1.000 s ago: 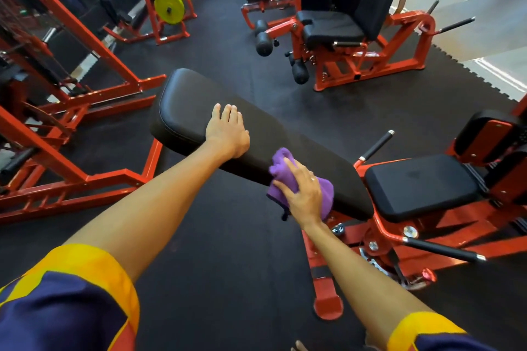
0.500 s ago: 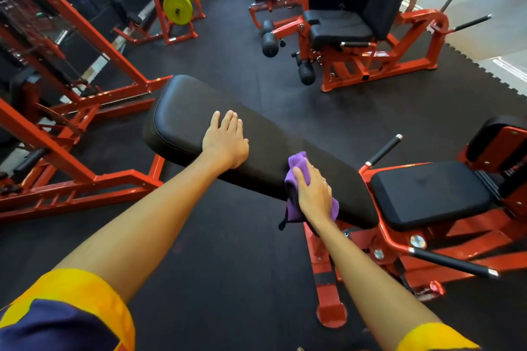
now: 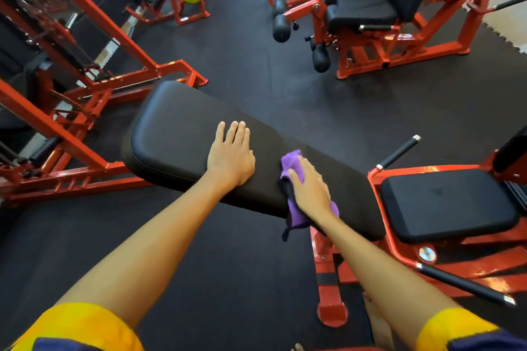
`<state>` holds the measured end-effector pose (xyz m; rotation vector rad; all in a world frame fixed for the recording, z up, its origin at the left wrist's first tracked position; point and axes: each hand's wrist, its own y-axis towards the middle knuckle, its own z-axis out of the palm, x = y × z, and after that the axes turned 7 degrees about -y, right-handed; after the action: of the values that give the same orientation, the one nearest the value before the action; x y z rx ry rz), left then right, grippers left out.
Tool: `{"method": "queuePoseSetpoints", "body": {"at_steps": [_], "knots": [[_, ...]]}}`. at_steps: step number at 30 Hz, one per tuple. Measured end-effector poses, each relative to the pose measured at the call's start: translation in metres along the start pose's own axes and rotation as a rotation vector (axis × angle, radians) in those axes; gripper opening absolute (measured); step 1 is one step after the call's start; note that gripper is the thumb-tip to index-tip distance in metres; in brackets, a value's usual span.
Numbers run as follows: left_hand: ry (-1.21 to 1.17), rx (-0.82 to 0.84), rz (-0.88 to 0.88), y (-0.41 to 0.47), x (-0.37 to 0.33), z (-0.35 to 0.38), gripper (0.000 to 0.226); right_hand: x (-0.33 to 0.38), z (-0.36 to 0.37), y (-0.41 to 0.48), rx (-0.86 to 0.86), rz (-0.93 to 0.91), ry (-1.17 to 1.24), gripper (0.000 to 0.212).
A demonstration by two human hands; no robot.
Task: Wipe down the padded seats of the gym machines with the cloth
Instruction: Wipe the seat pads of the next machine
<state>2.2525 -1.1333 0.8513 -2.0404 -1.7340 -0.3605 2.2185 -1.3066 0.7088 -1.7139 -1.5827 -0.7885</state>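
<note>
Here, two hands (image 3: 231,162) (image 3: 312,194), one cloth (image 3: 291,161).

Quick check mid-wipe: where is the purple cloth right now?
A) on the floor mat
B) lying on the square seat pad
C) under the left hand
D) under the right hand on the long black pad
D: the right hand presses the purple cloth onto the long black pad, while the left hand lies flat on bare padding.
</note>
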Motion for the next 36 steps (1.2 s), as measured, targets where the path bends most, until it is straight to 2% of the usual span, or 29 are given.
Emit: {"method": "queuePoseSetpoints", "body": {"at_steps": [3,5,7,9,12,15,18,20,22,26,31,34,36], "knots": [[-0.003,-0.012,-0.013,0.006,-0.005,0.001,0.064,0.015,-0.005,0.059,0.070,0.173,0.063,0.036],[-0.012,-0.019,-0.025,0.010,-0.007,0.002,0.064,0.034,-0.005,0.090,0.068,0.172,0.109,0.034],[-0.002,-0.029,-0.033,0.013,-0.010,0.003,0.064,0.050,-0.001,0.096,0.066,0.062,0.082,0.036],[0.006,-0.031,-0.029,0.021,-0.014,0.005,0.065,0.053,0.001,0.081,0.097,-0.100,0.043,0.051],[0.025,-0.035,-0.020,0.027,-0.020,0.009,0.065,0.021,-0.001,0.041,0.147,-0.218,0.000,0.062],[0.007,-0.048,-0.029,0.035,-0.022,0.011,0.066,-0.019,-0.010,0.044,0.081,-0.196,-0.064,0.053],[-0.005,-0.056,-0.037,0.038,-0.024,0.013,0.066,-0.013,-0.012,0.087,0.055,-0.057,-0.083,0.039],[-0.001,-0.063,-0.047,0.040,-0.025,0.013,0.066,0.015,-0.009,0.119,0.097,0.021,-0.051,0.050],[-0.002,-0.070,-0.048,0.041,-0.027,0.013,0.066,0.048,-0.002,0.139,0.121,-0.026,-0.039,0.056],[-0.022,-0.075,-0.047,0.042,-0.027,0.013,0.066,0.065,-0.002,0.149,0.143,-0.178,-0.079,0.048],[-0.024,-0.071,-0.056,0.042,-0.028,0.011,0.066,-0.013,-0.023,0.174,0.317,0.043,-0.249,0.060],[-0.021,-0.080,-0.072,0.043,-0.029,0.011,0.066,-0.002,-0.019,0.181,0.328,0.015,-0.266,0.054],[-0.012,-0.076,-0.073,0.043,-0.029,0.013,0.066,0.026,-0.011,0.177,0.274,-0.039,-0.229,0.054]]}}
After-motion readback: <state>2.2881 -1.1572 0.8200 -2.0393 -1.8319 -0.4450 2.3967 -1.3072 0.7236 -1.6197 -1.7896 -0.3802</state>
